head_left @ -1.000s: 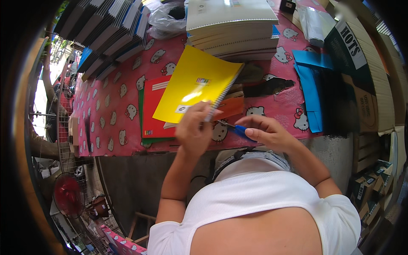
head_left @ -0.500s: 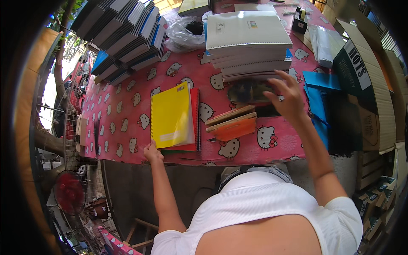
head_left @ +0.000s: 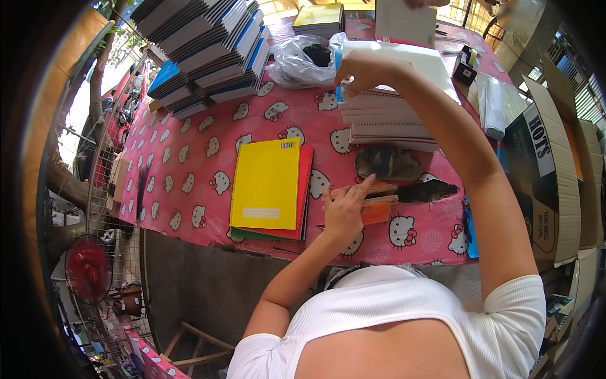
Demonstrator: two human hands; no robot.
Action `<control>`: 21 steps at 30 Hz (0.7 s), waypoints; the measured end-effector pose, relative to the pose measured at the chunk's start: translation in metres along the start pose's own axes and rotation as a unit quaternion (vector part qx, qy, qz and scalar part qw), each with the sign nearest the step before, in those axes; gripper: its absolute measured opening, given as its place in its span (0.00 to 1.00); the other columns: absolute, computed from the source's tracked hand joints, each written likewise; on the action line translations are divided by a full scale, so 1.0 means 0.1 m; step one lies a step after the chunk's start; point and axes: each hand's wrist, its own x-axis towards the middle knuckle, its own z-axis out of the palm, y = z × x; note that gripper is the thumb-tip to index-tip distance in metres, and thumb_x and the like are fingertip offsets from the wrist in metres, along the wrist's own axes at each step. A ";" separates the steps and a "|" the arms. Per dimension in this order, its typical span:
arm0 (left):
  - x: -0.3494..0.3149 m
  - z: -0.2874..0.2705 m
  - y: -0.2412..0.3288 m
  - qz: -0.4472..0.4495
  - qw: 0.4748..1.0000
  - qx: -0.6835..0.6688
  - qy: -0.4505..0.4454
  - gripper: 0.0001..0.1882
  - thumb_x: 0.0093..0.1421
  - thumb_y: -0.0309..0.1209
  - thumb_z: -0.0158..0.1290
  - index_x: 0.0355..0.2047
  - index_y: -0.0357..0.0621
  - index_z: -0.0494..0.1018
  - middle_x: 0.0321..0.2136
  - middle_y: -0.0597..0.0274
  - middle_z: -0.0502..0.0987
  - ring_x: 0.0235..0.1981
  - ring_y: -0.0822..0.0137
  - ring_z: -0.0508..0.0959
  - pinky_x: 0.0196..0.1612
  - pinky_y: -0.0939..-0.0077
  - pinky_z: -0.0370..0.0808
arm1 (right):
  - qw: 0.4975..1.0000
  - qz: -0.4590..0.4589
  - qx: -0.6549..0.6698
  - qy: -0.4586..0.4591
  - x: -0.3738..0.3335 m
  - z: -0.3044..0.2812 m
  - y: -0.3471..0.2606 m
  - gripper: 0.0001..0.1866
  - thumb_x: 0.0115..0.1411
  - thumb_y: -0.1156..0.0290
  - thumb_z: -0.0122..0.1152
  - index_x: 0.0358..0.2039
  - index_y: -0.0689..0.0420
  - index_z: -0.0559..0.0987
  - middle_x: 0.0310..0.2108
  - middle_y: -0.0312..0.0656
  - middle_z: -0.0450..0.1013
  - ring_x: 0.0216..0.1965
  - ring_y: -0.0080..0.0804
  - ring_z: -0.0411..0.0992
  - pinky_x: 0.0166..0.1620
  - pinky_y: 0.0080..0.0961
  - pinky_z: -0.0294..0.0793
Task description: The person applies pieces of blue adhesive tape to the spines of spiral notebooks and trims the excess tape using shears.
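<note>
My right hand point(head_left: 372, 71) reaches over the stack of white spiral notebooks point(head_left: 394, 120), its bent fingers at the far left corner of the top notebook point(head_left: 420, 60), beside a blue edge. Beneath the wrist, part of the stack is hidden. Fingers apart, my left hand point(head_left: 345, 211) lies over the left end of two flat orange-and-tan blocks point(head_left: 377, 213) and does not look closed on them. Left of it lies a small pile with a yellow spiral notebook point(head_left: 266, 183) on top; a red notebook point(head_left: 305, 183) and a green edge show below.
A dark patterned pouch point(head_left: 388, 163) lies before the stack. Tall piles of notebooks point(head_left: 208, 57) stand back left, near a clear plastic bag point(head_left: 297, 63). A tape dispenser point(head_left: 465, 65) and cardboard box point(head_left: 536, 164) are right. Another person's hand point(head_left: 424, 3) shows at the top edge.
My left hand has left the yellow notebook and moved right to the orange blocks. My right hand has gone up and left to the stack's far corner. The view has shifted slightly.
</note>
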 end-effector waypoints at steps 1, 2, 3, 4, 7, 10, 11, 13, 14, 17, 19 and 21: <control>0.04 0.05 -0.05 0.025 0.999 0.028 0.014 0.34 0.53 0.31 0.59 0.60 0.60 0.62 0.54 0.61 0.71 0.55 0.59 0.70 0.63 0.43 0.48 | 1.000 0.010 0.018 -0.016 0.02 -0.05 -0.03 0.23 0.43 0.65 0.71 0.43 0.47 0.82 0.38 0.43 0.79 0.41 0.41 0.76 0.44 0.37 0.74; 0.09 0.01 -0.08 0.043 0.999 0.018 0.004 0.34 0.53 0.30 0.58 0.61 0.61 0.62 0.52 0.63 0.72 0.53 0.59 0.71 0.63 0.44 0.48 | 0.999 0.024 0.037 -0.031 0.01 -0.09 -0.05 0.23 0.43 0.67 0.70 0.44 0.47 0.82 0.40 0.44 0.78 0.43 0.41 0.76 0.45 0.37 0.74; 0.13 -0.05 -0.12 0.061 0.998 0.009 -0.006 0.34 0.53 0.29 0.57 0.61 0.61 0.62 0.50 0.64 0.74 0.52 0.60 0.72 0.63 0.45 0.49 | 0.997 0.037 0.056 -0.047 0.01 -0.10 -0.07 0.23 0.43 0.69 0.70 0.44 0.48 0.82 0.42 0.45 0.78 0.44 0.41 0.75 0.47 0.36 0.74; 0.14 -0.08 -0.15 0.078 0.997 0.000 -0.016 0.34 0.53 0.27 0.57 0.61 0.61 0.62 0.48 0.65 0.75 0.51 0.60 0.72 0.63 0.46 0.49 | 0.997 0.034 0.058 -0.046 0.01 -0.08 -0.06 0.23 0.43 0.69 0.70 0.44 0.48 0.82 0.42 0.45 0.78 0.44 0.41 0.76 0.46 0.36 0.74; 0.14 0.00 -0.18 0.113 0.993 0.014 0.020 0.34 0.53 0.27 0.57 0.61 0.61 0.62 0.47 0.66 0.76 0.51 0.60 0.72 0.63 0.48 0.49 | 0.998 0.024 0.053 -0.038 0.01 -0.06 0.01 0.23 0.44 0.69 0.69 0.44 0.48 0.82 0.41 0.45 0.78 0.44 0.41 0.76 0.46 0.36 0.74; 0.12 0.07 -0.24 0.117 0.992 0.025 0.034 0.37 0.51 0.29 0.60 0.62 0.60 0.60 0.49 0.64 0.75 0.52 0.60 0.72 0.64 0.48 0.48 | 0.999 0.016 0.035 -0.028 0.01 -0.06 -0.02 0.19 0.48 0.70 0.66 0.44 0.49 0.81 0.38 0.47 0.78 0.42 0.43 0.76 0.44 0.38 0.74; 0.13 0.02 -0.20 0.095 0.995 -0.025 0.012 0.39 0.50 0.31 0.61 0.63 0.59 0.59 0.50 0.61 0.74 0.53 0.58 0.71 0.64 0.48 0.48 | 0.999 0.020 0.021 -0.028 0.01 -0.06 -0.01 0.19 0.49 0.70 0.64 0.44 0.50 0.80 0.37 0.48 0.78 0.41 0.45 0.76 0.43 0.39 0.73; 0.18 -0.10 -0.12 0.053 0.990 -0.124 -0.034 0.42 0.49 0.33 0.63 0.64 0.56 0.57 0.52 0.56 0.73 0.55 0.54 0.70 0.64 0.47 0.48 | 0.997 0.046 0.050 0.036 -0.05 -0.07 0.03 0.19 0.51 0.71 0.61 0.46 0.51 0.77 0.34 0.51 0.77 0.38 0.48 0.76 0.41 0.41 0.73; 0.26 -0.16 -0.04 0.037 0.971 -0.233 0.029 0.44 0.48 0.32 0.64 0.64 0.53 0.56 0.52 0.54 0.72 0.56 0.55 0.69 0.65 0.49 0.47 | 0.988 0.072 0.088 0.102 -0.12 -0.06 0.17 0.19 0.52 0.72 0.59 0.46 0.51 0.75 0.32 0.53 0.76 0.36 0.49 0.76 0.40 0.42 0.73; 0.43 -0.41 -0.06 0.020 0.900 -0.347 0.263 0.46 0.47 0.32 0.65 0.64 0.45 0.54 0.54 0.49 0.70 0.58 0.52 0.67 0.66 0.53 0.48 | 0.980 0.047 0.034 0.192 -0.32 -0.25 -0.28 0.22 0.52 0.73 0.56 0.49 0.53 0.69 0.28 0.53 0.75 0.30 0.51 0.75 0.32 0.42 0.72; 0.64 -0.56 -0.13 0.128 0.887 -0.193 0.399 0.42 0.47 0.35 0.65 0.60 0.41 0.59 0.52 0.46 0.70 0.56 0.46 0.68 0.64 0.51 0.52 | 0.978 -0.025 0.132 0.156 -0.57 0.00 -0.63 0.22 0.49 0.74 0.57 0.47 0.55 0.70 0.26 0.50 0.74 0.28 0.46 0.76 0.30 0.40 0.74; 0.68 -0.65 -0.43 0.236 0.852 -0.084 0.460 0.33 0.47 0.35 0.64 0.53 0.39 0.68 0.47 0.48 0.74 0.52 0.49 0.73 0.63 0.52 0.56 | 0.966 -0.207 0.018 0.153 -1.01 -0.01 -1.54 0.22 0.48 0.69 0.60 0.46 0.55 0.70 0.28 0.42 0.73 0.30 0.45 0.76 0.34 0.34 0.77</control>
